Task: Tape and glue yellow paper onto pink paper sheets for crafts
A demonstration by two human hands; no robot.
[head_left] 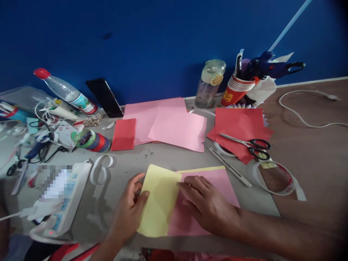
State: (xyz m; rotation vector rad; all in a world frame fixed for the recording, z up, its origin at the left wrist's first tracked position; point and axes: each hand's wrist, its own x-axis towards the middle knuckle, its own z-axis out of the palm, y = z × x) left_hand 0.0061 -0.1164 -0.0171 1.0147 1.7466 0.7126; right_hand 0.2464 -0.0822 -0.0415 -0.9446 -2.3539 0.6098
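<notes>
Nearest the camera, low on the right, a bare forearm led to the right hand [209, 204], palm down over the pink paper [219, 185], its fingers loosely bent and its fingertips at the right-hand edge of the yellow paper [160, 199]; whether they pinched anything could not be told. Opposite, the left hand [132, 204] was half closed at the yellow paper's left side, thumb lying over the edge and fingers curled by it, so that the edge sat in its hold; the two papers lay side by side at the front of the grey desk [146, 156], a thin yellow strip showing along the pink one's top.

Off to the left stood a white power strip [77, 190], with a curl of white tape [95, 169] just beside it; right of the papers a slim craft knife [227, 165] lay aslant, near a tape roll [290, 181]; black-handled scissors [246, 142] rested on red sheets [239, 121]. Behind the hands, pink sheets [179, 128] overlapped, a small red card [124, 134] at their left; farther back a phone [104, 98] leaned on the blue wall [152, 47], a red-capped bottle [67, 90] tilted beside it; to the right were a clear tumbler [206, 90] and stacked red cups [236, 90].
</notes>
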